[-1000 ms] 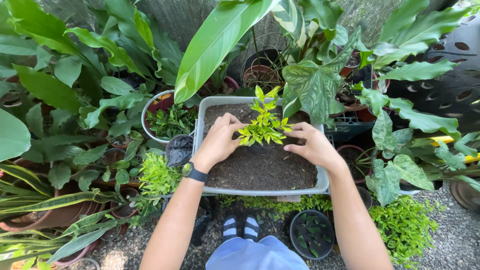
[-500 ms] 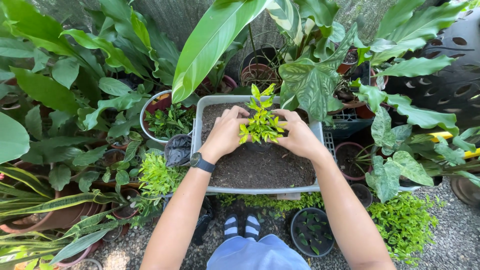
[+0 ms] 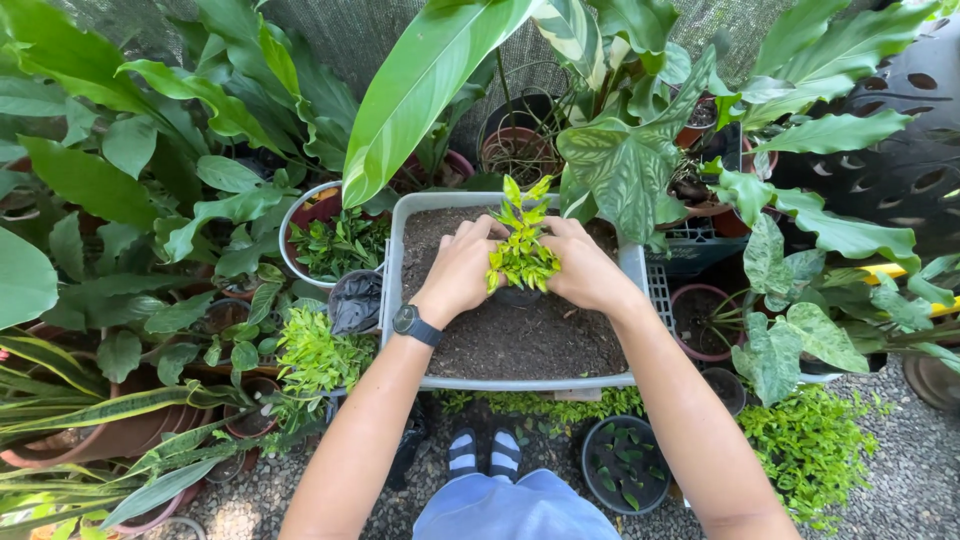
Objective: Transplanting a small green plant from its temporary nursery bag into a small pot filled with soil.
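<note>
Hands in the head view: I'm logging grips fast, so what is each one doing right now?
Left hand: curled around the small yellow-green plant, pressing at its base.
Right hand: cupped against the same plant's other side, over the soil.

Your plant (image 3: 522, 243) is a small one, bright yellow-green, with narrow pointed leaves fanning out in a tight cluster. It's standing upright, top sprig reaching above the rest, its base hidden low among the leaves. It sits over dark, crumbly soil (image 3: 520, 335) that fills a pale grey rectangular tub (image 3: 520, 382), toward the far half of it. The soil's loose and uneven, heaped nearly to the rim.
</note>
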